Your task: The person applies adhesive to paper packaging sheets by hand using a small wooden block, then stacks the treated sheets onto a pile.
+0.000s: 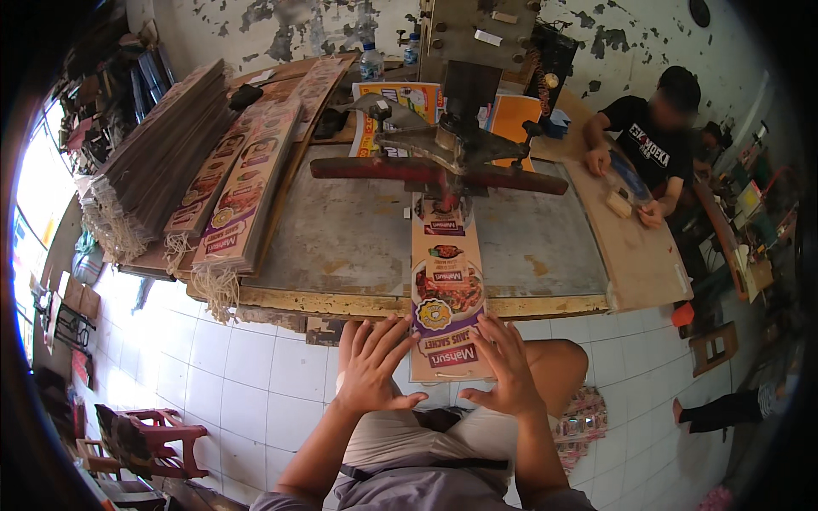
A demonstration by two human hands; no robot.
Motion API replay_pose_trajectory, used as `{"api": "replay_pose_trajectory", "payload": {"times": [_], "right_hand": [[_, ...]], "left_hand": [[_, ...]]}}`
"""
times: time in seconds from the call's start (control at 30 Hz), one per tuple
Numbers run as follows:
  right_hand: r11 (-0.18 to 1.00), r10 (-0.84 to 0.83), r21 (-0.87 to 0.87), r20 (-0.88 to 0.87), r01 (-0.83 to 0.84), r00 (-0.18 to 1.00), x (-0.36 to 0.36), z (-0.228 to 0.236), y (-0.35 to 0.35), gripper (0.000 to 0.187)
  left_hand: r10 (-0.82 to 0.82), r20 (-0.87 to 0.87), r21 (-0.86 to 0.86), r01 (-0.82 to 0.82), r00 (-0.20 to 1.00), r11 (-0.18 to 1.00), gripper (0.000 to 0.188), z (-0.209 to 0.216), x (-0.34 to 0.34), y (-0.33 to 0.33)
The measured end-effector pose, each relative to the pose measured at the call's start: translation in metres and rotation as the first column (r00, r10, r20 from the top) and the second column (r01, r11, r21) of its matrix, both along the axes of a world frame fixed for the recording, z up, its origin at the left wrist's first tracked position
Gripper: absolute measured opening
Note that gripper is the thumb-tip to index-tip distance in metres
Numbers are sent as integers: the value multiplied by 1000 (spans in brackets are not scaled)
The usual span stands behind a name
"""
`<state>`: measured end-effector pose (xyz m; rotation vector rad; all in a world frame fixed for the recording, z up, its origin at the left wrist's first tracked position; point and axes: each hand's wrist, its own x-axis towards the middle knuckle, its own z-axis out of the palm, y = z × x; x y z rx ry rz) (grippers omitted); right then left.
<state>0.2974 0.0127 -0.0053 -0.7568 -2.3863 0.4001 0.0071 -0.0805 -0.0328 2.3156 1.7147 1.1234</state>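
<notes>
A long printed card strip (448, 294), orange and purple with food pictures, runs from under the metal press (452, 140) out past the table's near edge. A thin string loop shows at its near end. My left hand (375, 366) is at the strip's left edge, fingers spread and fingertips close to the card. On the opposite edge, my right hand (509, 366) has its fingers stretched out along the card, appearing to touch it. Neither hand is wrapped round anything. The press has a red crossbar (366, 168) above the strip, whose far end is hidden beneath the machine.
Stacks of similar strips (243, 200) with string ends lie on the table's left, beside a tall bundle of strips (162, 162). A grey metal plate (341, 230) covers the middle. At right, another person (652, 145) handles something at a board (613, 247). Red stools (162, 439) stand lower left.
</notes>
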Motion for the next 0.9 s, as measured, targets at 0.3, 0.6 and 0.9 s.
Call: {"api": "replay_pose_trajectory", "payload": {"times": [0.3,0.6,0.9], "right_hand": [[998,-18,65,34,16,999,-7,-1,15,86],[996,38,73,83,-44,996,-17,10,44,87],[999,29,19,82,-31,996,-15,5,37,89]], "left_hand": [[103,-222,43,-96,970,994,83,-2,-4,18],[74,-262,-37,-87,962,996,87,15,-13,38],[94,-55,138,-85,994,987,60,103,-73,50]]}}
